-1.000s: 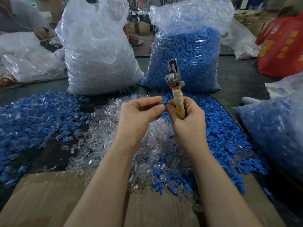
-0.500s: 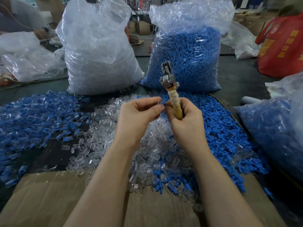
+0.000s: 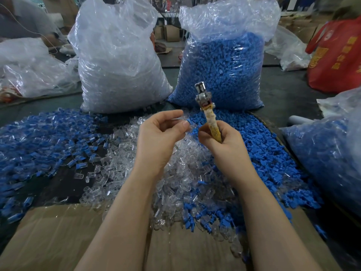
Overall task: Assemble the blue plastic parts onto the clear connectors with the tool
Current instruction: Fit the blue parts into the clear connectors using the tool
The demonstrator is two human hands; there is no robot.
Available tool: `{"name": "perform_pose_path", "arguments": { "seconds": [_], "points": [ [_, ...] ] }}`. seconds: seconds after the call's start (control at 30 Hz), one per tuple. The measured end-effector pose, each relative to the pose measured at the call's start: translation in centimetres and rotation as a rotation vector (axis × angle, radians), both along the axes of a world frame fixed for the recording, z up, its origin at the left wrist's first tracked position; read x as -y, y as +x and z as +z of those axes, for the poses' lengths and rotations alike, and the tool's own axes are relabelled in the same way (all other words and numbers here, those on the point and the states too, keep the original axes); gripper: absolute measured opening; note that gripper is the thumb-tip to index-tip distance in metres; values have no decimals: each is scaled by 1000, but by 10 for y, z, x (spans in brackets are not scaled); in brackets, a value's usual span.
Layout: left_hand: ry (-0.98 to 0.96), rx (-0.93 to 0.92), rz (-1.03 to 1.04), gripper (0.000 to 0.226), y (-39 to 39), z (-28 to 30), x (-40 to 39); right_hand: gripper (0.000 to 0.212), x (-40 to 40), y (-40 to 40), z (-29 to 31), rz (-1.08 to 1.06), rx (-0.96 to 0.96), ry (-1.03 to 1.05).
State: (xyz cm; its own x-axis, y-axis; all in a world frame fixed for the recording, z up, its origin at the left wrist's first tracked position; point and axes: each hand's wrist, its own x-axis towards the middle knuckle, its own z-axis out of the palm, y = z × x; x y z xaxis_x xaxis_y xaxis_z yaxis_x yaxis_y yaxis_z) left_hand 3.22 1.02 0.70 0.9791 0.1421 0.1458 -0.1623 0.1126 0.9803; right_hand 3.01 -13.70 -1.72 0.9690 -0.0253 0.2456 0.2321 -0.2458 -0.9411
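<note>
Head view: left hand [image 3: 162, 133] pinches a clear connector [image 3: 182, 119] tipped with a blue part [image 3: 189, 121]. It has drawn left from the right hand [image 3: 220, 141], suggesting one piece assembled. That hand grips the tool [image 3: 208, 112], long axis near-upright, metal head pointing far.

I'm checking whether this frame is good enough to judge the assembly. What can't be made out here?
- Small piece pinched in the left hand, head view: fingers cover most of it, so whether blue and clear are already joined is unclear.
- Tool lower handle: hidden inside the right hand.
- Person at the upper left: blurred and cut off by the edge.
</note>
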Motion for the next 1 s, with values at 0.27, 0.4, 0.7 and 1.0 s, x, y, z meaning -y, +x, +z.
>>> {"name": "perform_pose_path", "arguments": {
  "seconds": [0.27, 0.4, 0.7, 1.0],
  "points": [
    [-7, 31, 56, 21, 3, 1, -9, 10, 13, 0, 0, 152, -123, -126],
    [38, 33, 66, 20, 3, 2, -11, 10, 7, 1, -3, 92, -69, -136],
    [206, 81, 79, 19, -2, -1, 9, 15, -10, -1, 0, -72, 141, 16],
    [236, 84, 93, 20, -3, -1, 11, 21, -10, -1, 1, -104, 138, -26]
  ]
}}
